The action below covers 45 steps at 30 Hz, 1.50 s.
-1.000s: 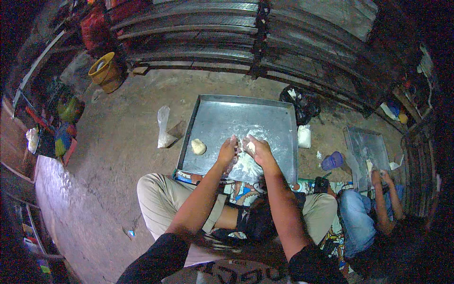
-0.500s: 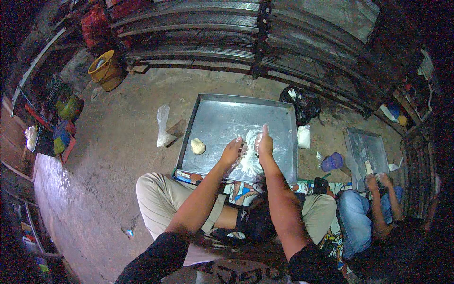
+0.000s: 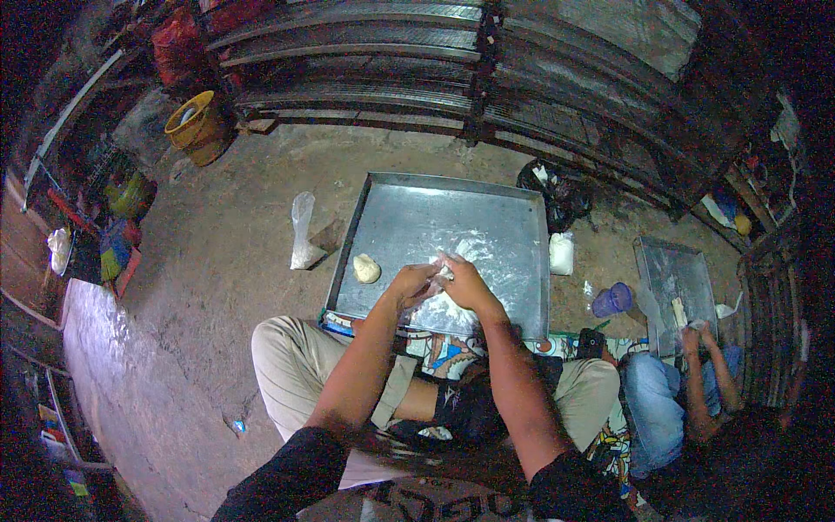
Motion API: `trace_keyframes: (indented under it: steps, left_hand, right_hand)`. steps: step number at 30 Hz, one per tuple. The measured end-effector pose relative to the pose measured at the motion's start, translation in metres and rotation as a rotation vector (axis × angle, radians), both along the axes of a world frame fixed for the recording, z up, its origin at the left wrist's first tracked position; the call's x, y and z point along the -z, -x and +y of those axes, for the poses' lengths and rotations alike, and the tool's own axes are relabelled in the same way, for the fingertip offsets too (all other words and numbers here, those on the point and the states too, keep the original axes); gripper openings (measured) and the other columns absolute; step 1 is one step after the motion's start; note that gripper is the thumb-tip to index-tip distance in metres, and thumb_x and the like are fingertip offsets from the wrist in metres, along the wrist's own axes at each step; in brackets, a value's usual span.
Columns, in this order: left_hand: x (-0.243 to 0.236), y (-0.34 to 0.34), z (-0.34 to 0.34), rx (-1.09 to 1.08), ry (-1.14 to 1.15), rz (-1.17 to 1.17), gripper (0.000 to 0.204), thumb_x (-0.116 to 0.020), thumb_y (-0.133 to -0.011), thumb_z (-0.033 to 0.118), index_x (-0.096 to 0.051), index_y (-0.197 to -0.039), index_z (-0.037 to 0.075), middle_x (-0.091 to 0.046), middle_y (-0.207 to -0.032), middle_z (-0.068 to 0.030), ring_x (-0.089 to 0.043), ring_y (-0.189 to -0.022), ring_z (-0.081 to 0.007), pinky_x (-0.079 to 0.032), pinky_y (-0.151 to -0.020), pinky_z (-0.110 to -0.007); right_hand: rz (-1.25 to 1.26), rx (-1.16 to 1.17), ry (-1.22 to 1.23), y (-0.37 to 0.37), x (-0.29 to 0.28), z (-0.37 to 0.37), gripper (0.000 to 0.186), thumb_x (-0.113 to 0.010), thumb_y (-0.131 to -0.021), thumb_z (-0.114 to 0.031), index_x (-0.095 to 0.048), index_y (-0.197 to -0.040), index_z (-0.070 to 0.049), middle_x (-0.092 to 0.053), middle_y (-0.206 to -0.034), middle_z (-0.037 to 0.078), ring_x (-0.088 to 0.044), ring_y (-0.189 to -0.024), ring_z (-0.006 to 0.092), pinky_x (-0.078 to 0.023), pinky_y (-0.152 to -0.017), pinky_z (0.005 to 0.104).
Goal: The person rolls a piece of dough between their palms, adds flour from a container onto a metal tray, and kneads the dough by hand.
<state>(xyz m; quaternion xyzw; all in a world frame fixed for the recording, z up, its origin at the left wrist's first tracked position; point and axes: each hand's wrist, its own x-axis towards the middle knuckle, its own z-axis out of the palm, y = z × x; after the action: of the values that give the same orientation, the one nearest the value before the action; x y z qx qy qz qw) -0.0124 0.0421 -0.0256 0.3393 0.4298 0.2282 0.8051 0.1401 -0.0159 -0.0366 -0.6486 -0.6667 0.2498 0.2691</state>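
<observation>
Low over the flour-dusted part of a wide metal tray [image 3: 409, 204], both my hands have come together. My left hand [image 3: 416, 284] is closed, its fingers meeting those of my right hand [image 3: 464, 283], which curls over from the other side. A small whitish piece of dough [image 3: 447, 272] shows between the fingers; most of it is hidden. Loose white flour [image 3: 448, 309] lies under and around the hands. To the left, a pale rounded lump of dough [image 3: 366, 269] rests on the tray, apart from both hands.
A clear bag of white powder [image 3: 304, 252] lies left of the tray. At its right stand a white packet [image 3: 561, 254], a black plastic bag [image 3: 561, 196] and a purple cup [image 3: 613, 299]. A co-worker's hands [image 3: 696, 335] work at another tray [image 3: 683, 265]. A yellow bucket [image 3: 198, 130] stands far left.
My hands were apart over the flour, the right thumb pointing up. The right hand has moved left and nearer, the left slightly left, and their fingers now meet.
</observation>
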Motion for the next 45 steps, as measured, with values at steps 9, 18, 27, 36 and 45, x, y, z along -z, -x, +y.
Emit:
trace_keyframes:
  steps: [9, 18, 27, 36, 45]
  left_hand:
    - [0.03, -0.007, 0.012, -0.184, -0.489, 0.185, 0.026, -0.064, -0.091, 0.024, -0.069, -0.089, -0.002, -0.061, -0.067, -0.0045, -0.053, -0.058, -0.012, -0.041, -0.053, -0.03]
    - [0.02, -0.018, -0.001, 0.021, -0.687, 0.196, 0.029, -0.06, -0.091, 0.017, -0.064, -0.114, -0.001, -0.067, -0.104, -0.0121, -0.061, -0.089, -0.0172, -0.048, -0.083, -0.032]
    - [-0.002, -0.006, -0.004, 0.211, -0.854, -0.008, 0.057, -0.064, -0.089, 0.012, -0.042, -0.14, 0.002, -0.06, -0.123, -0.0125, -0.055, -0.11, -0.017, -0.044, -0.095, -0.032]
    - [0.002, -0.008, 0.001, -0.16, -0.593, -0.074, 0.025, -0.05, -0.1, 0.023, -0.06, -0.109, 0.001, -0.066, -0.093, -0.0061, -0.06, -0.081, -0.0112, -0.049, -0.074, -0.027]
    - [-0.013, -0.008, -0.006, -0.024, -0.48, -0.289, 0.031, -0.046, -0.1, 0.019, -0.056, -0.123, 0.0, -0.063, -0.113, -0.008, -0.059, -0.1, -0.0167, -0.047, -0.089, -0.03]
  right_hand:
    - [0.278, 0.129, -0.051, 0.005, 0.0, 0.006, 0.052, -0.053, -0.093, -0.019, -0.043, -0.139, 0.002, -0.055, -0.129, 0.024, -0.052, -0.121, 0.0311, -0.038, -0.105, 0.0362]
    - [1.172, 0.474, 0.318, -0.005, -0.002, 0.005, 0.041, -0.069, -0.087, -0.039, -0.065, -0.087, 0.002, -0.061, -0.071, 0.005, -0.057, -0.058, 0.0152, -0.045, -0.053, 0.032]
    - [0.949, 0.427, 0.005, -0.006, 0.003, 0.009, 0.025, -0.066, -0.089, -0.024, -0.068, -0.088, 0.001, -0.066, -0.079, 0.007, -0.063, -0.068, 0.0172, -0.049, -0.06, 0.0311]
    - [0.95, 0.181, 0.179, 0.004, -0.013, 0.003, 0.033, -0.056, -0.097, -0.033, -0.068, -0.087, -0.004, -0.064, -0.077, 0.0, -0.052, -0.066, 0.0051, -0.039, -0.056, 0.0231]
    - [0.918, 0.324, 0.084, 0.01, -0.015, 0.004, 0.04, -0.058, -0.094, -0.04, -0.066, -0.084, -0.002, -0.063, -0.076, 0.002, -0.055, -0.067, 0.0104, -0.044, -0.064, 0.0275]
